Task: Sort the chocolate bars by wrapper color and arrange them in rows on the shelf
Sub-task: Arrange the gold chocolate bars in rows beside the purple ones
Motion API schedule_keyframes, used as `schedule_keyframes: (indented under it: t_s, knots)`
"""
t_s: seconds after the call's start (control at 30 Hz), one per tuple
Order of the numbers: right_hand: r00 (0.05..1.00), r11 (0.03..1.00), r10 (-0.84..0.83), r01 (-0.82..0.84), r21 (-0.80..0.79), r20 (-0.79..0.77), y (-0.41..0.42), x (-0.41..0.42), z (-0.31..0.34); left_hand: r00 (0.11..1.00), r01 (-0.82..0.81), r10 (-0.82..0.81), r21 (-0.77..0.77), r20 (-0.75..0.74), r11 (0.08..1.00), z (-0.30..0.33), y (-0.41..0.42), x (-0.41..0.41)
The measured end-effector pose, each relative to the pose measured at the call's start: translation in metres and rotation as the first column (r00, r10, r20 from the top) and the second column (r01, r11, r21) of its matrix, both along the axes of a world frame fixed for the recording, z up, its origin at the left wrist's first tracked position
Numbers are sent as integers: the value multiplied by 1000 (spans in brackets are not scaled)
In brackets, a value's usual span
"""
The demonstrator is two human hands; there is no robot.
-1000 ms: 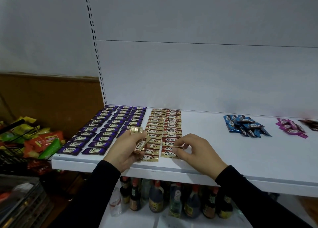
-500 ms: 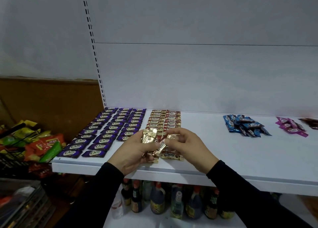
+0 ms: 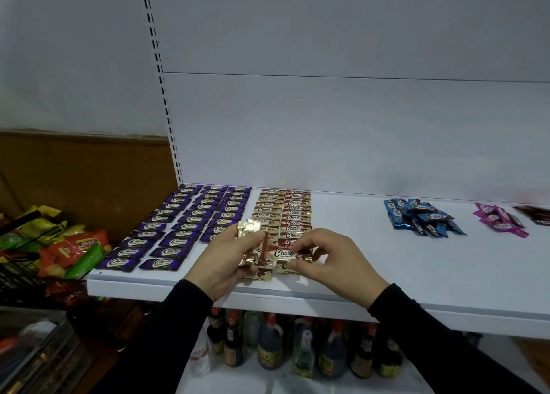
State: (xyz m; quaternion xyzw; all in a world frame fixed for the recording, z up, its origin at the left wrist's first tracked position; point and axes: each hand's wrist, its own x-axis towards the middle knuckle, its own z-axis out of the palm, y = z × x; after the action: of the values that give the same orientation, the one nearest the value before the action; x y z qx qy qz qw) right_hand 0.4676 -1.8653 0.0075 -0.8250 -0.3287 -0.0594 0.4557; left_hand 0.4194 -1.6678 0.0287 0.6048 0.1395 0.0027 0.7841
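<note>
Our left hand [image 3: 229, 262] grips a small bundle of shiny gold foil-wrapped chocolate bars [image 3: 248, 230], fingers curled round it, just above the near edge of the white metal shelf [image 3: 387, 274]. Our right hand [image 3: 330, 259] pinches one gold-and-brown bar [image 3: 284, 255] by its right end, its long axis running left to right, level with the near end of the two gold rows [image 3: 282, 212]. We judge the right hand is the one placing: the open slot lies just below its fingers. Three purple rows [image 3: 190, 224] lie to the left; blue [image 3: 422, 216] and pink [image 3: 500, 219] heaps wait far right.
</note>
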Motion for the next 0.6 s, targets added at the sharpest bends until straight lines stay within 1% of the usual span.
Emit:
schedule_keyframes:
  t_s: [0.07, 0.13, 0.23, 0.3, 0.37, 0.6]
  knots:
    - [1000, 999, -10, 11, -36, 12, -7, 0, -5, 997, -79, 79, -53, -5, 995, 1, 6, 0]
    - [999, 994, -7, 11, -107, 34, -13, -1, -9, 992, -130, 130, -100, -6, 987, 4, 12, 0]
    - [997, 976, 7, 10, -217, 78, -16, -2, -15, 988, -157, 157, -126, -9, 980, 6, 15, -1]
    - [996, 965, 17, 8, -263, 91, -16, -1, -18, 988, -155, 155, -122, -10, 980, 6, 13, -2]
    - [996, 959, 18, 7, -282, 87, -15, -1, -20, 989, -151, 151, -119, -12, 981, 7, 11, -3]
    - [996, 962, 10, 14, -274, 84, -16, 0, -25, 986, -165, 163, -118, -29, 979, 5, 10, -4]
